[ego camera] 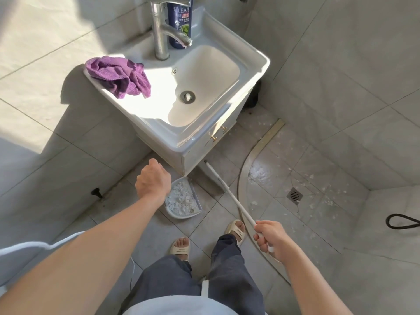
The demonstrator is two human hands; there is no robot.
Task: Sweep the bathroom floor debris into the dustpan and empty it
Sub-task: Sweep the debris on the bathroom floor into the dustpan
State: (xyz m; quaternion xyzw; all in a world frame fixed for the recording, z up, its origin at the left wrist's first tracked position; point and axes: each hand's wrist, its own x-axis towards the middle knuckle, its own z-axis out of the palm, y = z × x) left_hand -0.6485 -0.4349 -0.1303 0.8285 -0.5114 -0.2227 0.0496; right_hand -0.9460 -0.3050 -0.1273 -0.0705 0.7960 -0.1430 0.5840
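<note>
A grey dustpan (183, 200) stands on the floor tiles just in front of the vanity, holding a pile of white scraps. My left hand (152, 181) hovers over its left side with the fingers curled downward, as around the dustpan's handle, which the hand hides. My right hand (269, 236) grips the near end of a thin white broom stick (229, 193). The stick slants up-left, and its far end disappears under the vanity's corner. More white debris (293, 176) lies scattered over the wet shower floor on the right.
The white sink vanity (247, 87) fills the middle, with a purple cloth (120, 77), a tap and a shampoo bottle (180, 21) on it. A curved metal strip (244, 164) borders the shower area with its floor drain (294, 195). My sandalled feet stand below the dustpan.
</note>
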